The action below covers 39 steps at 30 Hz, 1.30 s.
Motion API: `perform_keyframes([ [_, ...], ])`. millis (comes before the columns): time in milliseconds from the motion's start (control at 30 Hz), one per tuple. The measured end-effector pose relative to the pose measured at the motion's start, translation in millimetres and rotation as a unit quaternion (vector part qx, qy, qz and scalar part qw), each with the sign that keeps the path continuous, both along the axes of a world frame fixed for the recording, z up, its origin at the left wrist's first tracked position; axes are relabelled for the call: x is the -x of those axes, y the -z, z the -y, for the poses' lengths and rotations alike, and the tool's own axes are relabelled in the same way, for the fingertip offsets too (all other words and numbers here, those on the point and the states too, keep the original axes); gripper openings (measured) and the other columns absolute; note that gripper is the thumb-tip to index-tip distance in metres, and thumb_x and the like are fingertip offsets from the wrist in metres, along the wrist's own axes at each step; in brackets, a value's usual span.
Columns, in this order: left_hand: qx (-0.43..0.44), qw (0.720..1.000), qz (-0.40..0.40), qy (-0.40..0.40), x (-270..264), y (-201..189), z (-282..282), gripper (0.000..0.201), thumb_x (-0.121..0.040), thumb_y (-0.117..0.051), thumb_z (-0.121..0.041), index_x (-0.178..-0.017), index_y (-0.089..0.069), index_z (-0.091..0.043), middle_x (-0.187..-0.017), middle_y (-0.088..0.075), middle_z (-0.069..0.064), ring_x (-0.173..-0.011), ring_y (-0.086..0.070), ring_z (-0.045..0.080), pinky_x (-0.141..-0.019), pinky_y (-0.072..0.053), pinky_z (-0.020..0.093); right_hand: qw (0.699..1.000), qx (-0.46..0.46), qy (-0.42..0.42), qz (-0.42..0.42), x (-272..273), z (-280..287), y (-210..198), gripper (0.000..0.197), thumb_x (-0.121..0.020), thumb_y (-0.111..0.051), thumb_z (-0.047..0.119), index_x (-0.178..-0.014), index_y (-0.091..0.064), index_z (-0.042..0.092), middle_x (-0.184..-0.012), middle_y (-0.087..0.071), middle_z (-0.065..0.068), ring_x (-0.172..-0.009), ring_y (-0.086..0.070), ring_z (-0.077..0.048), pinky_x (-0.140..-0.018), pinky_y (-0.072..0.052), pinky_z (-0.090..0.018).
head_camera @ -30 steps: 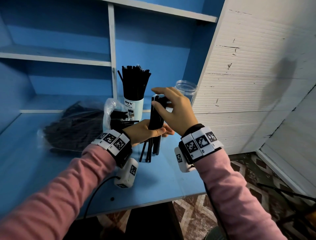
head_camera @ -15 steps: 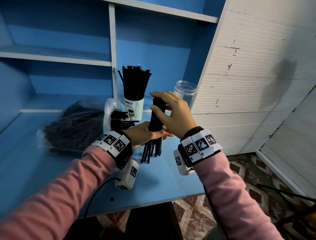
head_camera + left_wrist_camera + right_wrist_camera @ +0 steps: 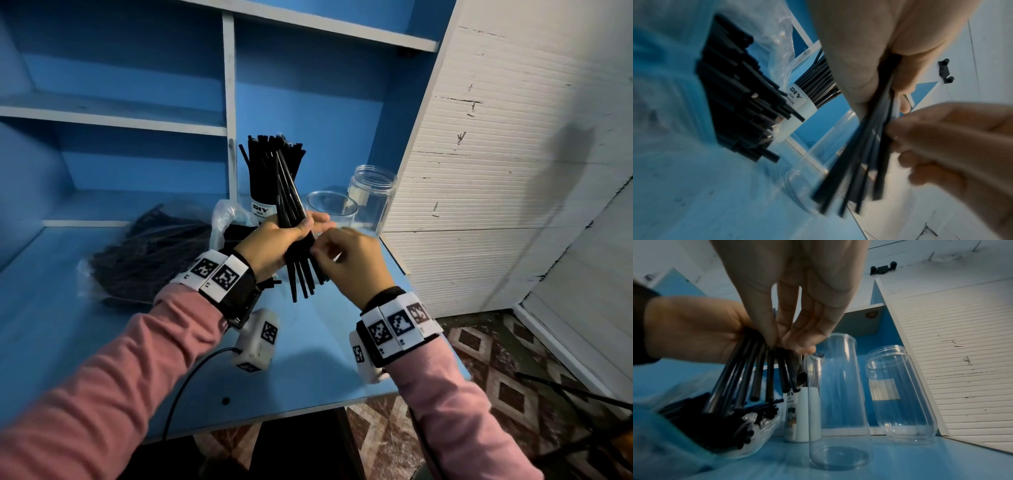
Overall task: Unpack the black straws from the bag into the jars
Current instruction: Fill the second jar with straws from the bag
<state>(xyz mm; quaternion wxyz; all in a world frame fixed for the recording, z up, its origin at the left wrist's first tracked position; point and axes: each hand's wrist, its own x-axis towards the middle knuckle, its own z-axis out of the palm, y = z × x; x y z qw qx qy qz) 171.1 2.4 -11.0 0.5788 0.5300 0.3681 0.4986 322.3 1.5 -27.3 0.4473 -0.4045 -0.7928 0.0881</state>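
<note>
Straws (image 3: pixel 295 219) gripped as a bundle by left hand (image 3: pixel 274 245); right hand (image 3: pixel 352 263) pinches their lower ends. Best evened before lowering into empty jar (image 3: pixel 331 209).

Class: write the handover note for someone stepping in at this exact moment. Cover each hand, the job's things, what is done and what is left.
Left hand grips a bundle of straws above the desk.
Right hand pinches the bundle's lower part.
Bag, far from empty, lies to the left.
Done: labelled jar is full.
Left: two clear jars stand empty; put the bundle in one, then empty the bag.
</note>
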Motion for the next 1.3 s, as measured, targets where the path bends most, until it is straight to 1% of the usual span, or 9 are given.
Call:
perform_keyframes([
  [200, -0.001, 1.000, -0.006, -0.028, 0.1, 0.3, 1.4, 0.024, -0.102, -0.040, -0.014, -0.110, -0.062, -0.008, -0.120, -0.067, 0.010, -0.112, -0.064, 0.020, -0.100, -0.048, 0.032, 0.994, 0.054, 0.056, 0.079, 14.0, 6.3, 12.5, 0.007, -0.081, -0.066, 0.013, -0.080, -0.069, 0.007, -0.079, -0.065, -0.012, -0.070, -0.061, -0.030, -0.067, -0.052, -0.043],
  [433, -0.006, 0.999, 0.008, -0.044, -1.6, -7.5, 8.4, 0.026, -0.103, -0.038, -0.014, -0.116, -0.059, -0.004, -0.122, -0.066, 0.010, -0.114, -0.062, 0.016, -0.102, -0.047, 0.031, 0.991, 0.044, 0.071, 0.103, 24.3, 16.3, 0.1, 0.015, -0.080, -0.071, 0.015, -0.083, -0.061, 0.004, -0.083, -0.061, -0.011, -0.073, -0.057, -0.028, -0.066, -0.047, -0.037],
  [533, -0.017, 0.999, 0.006, -0.051, -1.1, -11.8, 11.4, 0.025, -0.103, -0.038, -0.014, -0.113, -0.059, -0.004, -0.120, -0.066, 0.012, -0.110, -0.064, 0.018, -0.094, -0.052, 0.029, 0.992, 0.029, 0.075, 0.093, 29.1, 20.5, -3.1, 0.014, -0.084, -0.066, 0.014, -0.086, -0.060, 0.001, -0.085, -0.060, -0.013, -0.073, -0.056, -0.032, -0.062, -0.045, -0.037],
  [633, -0.034, 0.997, 0.007, -0.072, 1.3, -16.9, 12.9, 0.026, -0.103, -0.038, -0.012, -0.113, -0.058, 0.000, -0.117, -0.066, 0.014, -0.107, -0.064, 0.018, -0.095, -0.051, 0.027, 0.991, 0.028, 0.086, 0.095, 37.4, 22.8, -7.4, 0.014, -0.088, -0.060, 0.015, -0.093, -0.059, 0.001, -0.089, -0.059, -0.014, -0.077, -0.056, -0.033, -0.059, -0.038, -0.033],
  [733, -0.051, 0.994, 0.012, -0.093, 8.6, -22.3, 12.2, 0.022, -0.103, -0.039, -0.011, -0.105, -0.061, -0.005, -0.113, -0.067, 0.013, -0.101, -0.067, 0.017, -0.097, -0.051, 0.029, 0.990, 0.031, 0.090, 0.105, 44.4, 23.4, -13.5, 0.017, -0.090, -0.056, 0.016, -0.099, -0.058, 0.002, -0.093, -0.060, -0.014, -0.081, -0.056, -0.034, -0.061, -0.035, -0.031],
  [867, -0.060, 0.990, 0.025, -0.129, 20.5, -35.0, 12.4, 0.021, -0.103, -0.040, -0.014, -0.100, -0.060, -0.010, -0.116, -0.067, 0.013, -0.105, -0.066, 0.022, -0.099, -0.049, 0.034, 0.983, 0.045, 0.104, 0.144, 52.8, 20.9, -17.1, 0.015, -0.092, -0.052, 0.018, -0.091, -0.057, 0.004, -0.088, -0.061, -0.015, -0.079, -0.056, -0.035, -0.061, -0.034, -0.031],
  [1067, -0.095, 0.975, 0.067, -0.190, 48.0, -62.8, 12.2, 0.023, -0.104, -0.035, -0.016, -0.103, -0.057, -0.009, -0.113, -0.066, 0.013, -0.102, -0.067, 0.021, -0.097, -0.051, 0.037, 0.957, 0.140, 0.121, 0.222, 56.1, 17.7, -10.9, 0.015, -0.093, -0.047, 0.015, -0.091, -0.058, 0.004, -0.090, -0.061, -0.015, -0.081, -0.060, -0.034, -0.067, -0.049, -0.033],
  [1200, -0.135, 0.954, 0.069, -0.258, 66.1, -68.9, 6.9, 0.023, -0.104, -0.034, -0.014, -0.098, -0.056, -0.009, -0.113, -0.066, 0.017, -0.096, -0.068, 0.018, -0.097, -0.050, 0.036, 0.947, 0.172, 0.127, 0.240, 61.6, 16.7, -9.2, 0.009, -0.091, -0.044, 0.012, -0.085, -0.049, 0.008, -0.091, -0.058, -0.014, -0.074, -0.053, -0.030, -0.063, -0.041, -0.030],
  [1300, -0.182, 0.939, 0.020, -0.292, 73.0, -64.3, 4.5, 0.022, -0.104, -0.037, -0.011, -0.097, -0.057, -0.010, -0.109, -0.067, 0.014, -0.102, -0.067, 0.022, -0.102, -0.047, 0.038, 0.948, 0.163, 0.125, 0.242, 67.1, 17.7, -15.4, 0.010, -0.093, -0.041, 0.016, -0.090, -0.045, 0.008, -0.096, -0.056, -0.013, -0.077, -0.052, -0.030, -0.065, -0.038, -0.031],
])
